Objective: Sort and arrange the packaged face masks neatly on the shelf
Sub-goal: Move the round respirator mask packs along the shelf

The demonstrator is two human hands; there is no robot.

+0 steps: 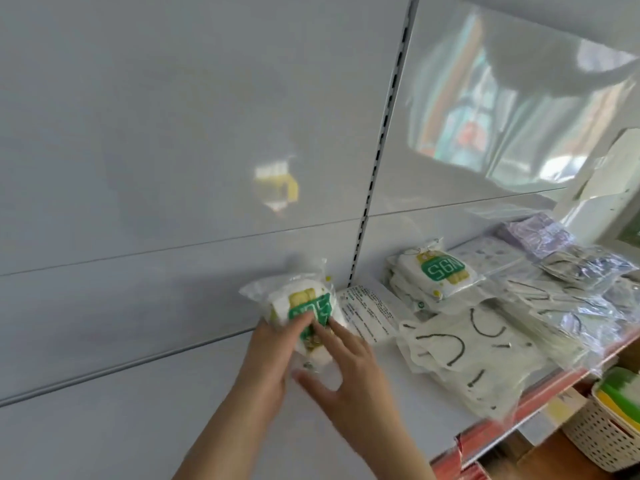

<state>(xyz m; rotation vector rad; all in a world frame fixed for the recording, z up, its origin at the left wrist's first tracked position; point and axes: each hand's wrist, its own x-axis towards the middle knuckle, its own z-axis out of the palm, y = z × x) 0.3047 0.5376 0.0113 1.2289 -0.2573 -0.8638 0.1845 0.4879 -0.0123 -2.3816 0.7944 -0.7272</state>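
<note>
Both hands hold a clear pack of white masks with a green N95 label (298, 303) above the white shelf (381, 382). My left hand (273, 351) grips the pack from the left, thumb across the label. My right hand (343, 372) touches its lower right side with spread fingers. A stack of the same N95 packs (433, 271) lies further right by the back panel. In front of it sits a pile of white masks with black ear loops (474, 355). A pack lying printed side up (367, 310) rests just right of the held one.
More clear mask packs, some purple (540, 233), crowd the shelf's right end (581, 289). The shelf's red front edge (540, 393) runs diagonally at the right. Below it stands a white perforated basket (609, 434). A slotted upright (377, 147) divides the white back panels.
</note>
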